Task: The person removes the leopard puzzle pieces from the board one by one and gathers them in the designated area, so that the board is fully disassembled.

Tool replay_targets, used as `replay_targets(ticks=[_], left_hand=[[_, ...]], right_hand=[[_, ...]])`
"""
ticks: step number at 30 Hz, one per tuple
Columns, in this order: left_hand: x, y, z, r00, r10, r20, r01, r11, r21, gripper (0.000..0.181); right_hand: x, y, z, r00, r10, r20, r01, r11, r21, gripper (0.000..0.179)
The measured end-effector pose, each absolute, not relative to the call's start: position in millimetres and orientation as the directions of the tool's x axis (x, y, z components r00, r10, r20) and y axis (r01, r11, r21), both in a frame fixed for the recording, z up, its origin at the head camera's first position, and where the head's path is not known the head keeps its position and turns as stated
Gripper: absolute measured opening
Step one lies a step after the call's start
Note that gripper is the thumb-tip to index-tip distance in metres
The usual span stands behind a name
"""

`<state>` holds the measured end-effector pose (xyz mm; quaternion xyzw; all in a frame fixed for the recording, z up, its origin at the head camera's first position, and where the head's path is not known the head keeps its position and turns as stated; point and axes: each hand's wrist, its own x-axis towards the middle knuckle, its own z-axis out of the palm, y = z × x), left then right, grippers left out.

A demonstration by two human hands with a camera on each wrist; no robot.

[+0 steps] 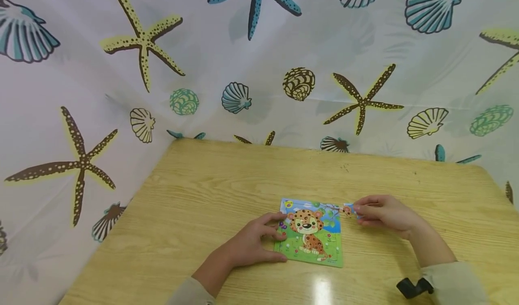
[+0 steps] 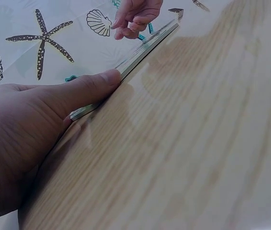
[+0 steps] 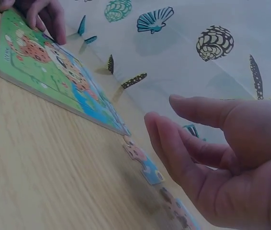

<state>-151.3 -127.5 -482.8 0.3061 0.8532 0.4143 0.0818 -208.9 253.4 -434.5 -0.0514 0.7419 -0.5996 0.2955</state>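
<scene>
A jigsaw puzzle board (image 1: 310, 244) with a spotted cub picture lies flat on the table. At its left edge rests my left hand (image 1: 253, 242), fingers spread, fingertips touching the board. The left wrist view shows its thumb (image 2: 90, 88) straight along the board's edge. My right hand (image 1: 385, 215) hovers at the board's right side, fingertips beside a small puzzle piece (image 1: 348, 210). In the right wrist view, a gap separates thumb and forefinger, with nothing visible between them. Below them lie that blue-and-orange piece (image 3: 150, 170) and a second, spotted piece (image 3: 176, 211).
The wooden table (image 1: 202, 183) extends around the board. Behind and to the left hangs a white cloth (image 1: 259, 61) printed with starfish and shells, meeting the table's far edge. A black strap (image 1: 414, 288) sits by the right sleeve.
</scene>
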Motion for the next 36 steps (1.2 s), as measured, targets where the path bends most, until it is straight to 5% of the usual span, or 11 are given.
replay_targets(ticks=[24,36], left_hand=[[-155.5,-126.8,-487.5,-0.795,0.594,0.122,0.463,0.466,0.754,0.042],[-153.4,-128.5,-483.9,-0.788,0.606,0.111,0.448,0.44,0.778,0.042]], right_hand=[[-189.9,161.4,-437.6,-0.769,-0.547,-0.331,0.207,0.276,-0.938,0.053],[-185.4,121.9,-442.6,-0.797,-0.511,-0.322,0.137,0.366,-0.92,0.045]])
